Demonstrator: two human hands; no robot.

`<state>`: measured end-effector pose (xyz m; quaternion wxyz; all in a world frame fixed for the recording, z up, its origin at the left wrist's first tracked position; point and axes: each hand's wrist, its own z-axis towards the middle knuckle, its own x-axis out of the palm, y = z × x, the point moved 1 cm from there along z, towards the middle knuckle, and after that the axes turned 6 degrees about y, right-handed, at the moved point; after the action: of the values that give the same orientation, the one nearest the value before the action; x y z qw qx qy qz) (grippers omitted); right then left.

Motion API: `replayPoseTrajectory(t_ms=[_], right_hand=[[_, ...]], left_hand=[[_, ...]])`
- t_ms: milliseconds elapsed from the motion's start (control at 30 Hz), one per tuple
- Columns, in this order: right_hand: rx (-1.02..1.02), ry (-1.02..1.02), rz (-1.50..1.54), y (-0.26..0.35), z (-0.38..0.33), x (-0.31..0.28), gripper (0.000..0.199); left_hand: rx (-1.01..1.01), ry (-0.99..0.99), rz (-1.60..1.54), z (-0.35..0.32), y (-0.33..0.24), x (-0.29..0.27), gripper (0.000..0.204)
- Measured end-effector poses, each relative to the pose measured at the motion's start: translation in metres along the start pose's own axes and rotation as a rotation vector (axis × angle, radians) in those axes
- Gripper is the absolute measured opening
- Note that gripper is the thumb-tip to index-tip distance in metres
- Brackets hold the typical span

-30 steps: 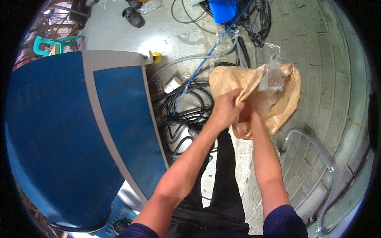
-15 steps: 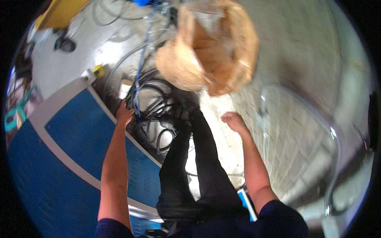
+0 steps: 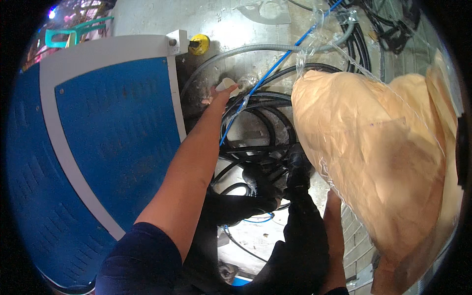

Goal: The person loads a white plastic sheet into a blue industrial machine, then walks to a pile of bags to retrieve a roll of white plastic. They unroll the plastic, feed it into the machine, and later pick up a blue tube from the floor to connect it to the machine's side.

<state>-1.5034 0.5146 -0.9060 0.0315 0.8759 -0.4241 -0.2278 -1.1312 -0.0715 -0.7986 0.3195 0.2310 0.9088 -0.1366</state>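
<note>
My left hand [image 3: 220, 94] reaches down to the floor beside the blue panel, its fingers closed around a small white cup [image 3: 227, 84]. A blue hose [image 3: 275, 66] runs slantwise just right of the cup, over coiled black hoses [image 3: 268, 105]. On the right a large tan paper sack [image 3: 366, 128], with loose white string along its edge, fills much of the view. My right hand [image 3: 334, 197] is at the near edge of this sack and mostly hidden by it; its fingers do not show.
A blue machine panel [image 3: 118, 113] with a light grey frame takes up the left side, with a yellow round part [image 3: 199, 44] at its far corner. A grey corrugated hose [image 3: 246, 48] crosses the floor beyond. A green plastic chair [image 3: 78, 32] stands far left.
My left hand has moved forward and taken hold of the white cup. The sack now appears farther right and nearer, covering my right hand, as the view has shifted.
</note>
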Motion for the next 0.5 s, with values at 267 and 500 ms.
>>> replayPoseTrajectory(t_ms=[267,500], right_hand=[[-0.36,-0.099,0.144,0.025,-0.103,-0.062,0.052],[-0.712,-0.238,-0.036,0.178,-0.401,-0.064,0.011]], left_hand=[[0.272,0.036,-0.321,0.012,0.001,-0.007,0.096],[0.372,0.451,-1.214,-0.241,-0.072,-0.106,0.066]])
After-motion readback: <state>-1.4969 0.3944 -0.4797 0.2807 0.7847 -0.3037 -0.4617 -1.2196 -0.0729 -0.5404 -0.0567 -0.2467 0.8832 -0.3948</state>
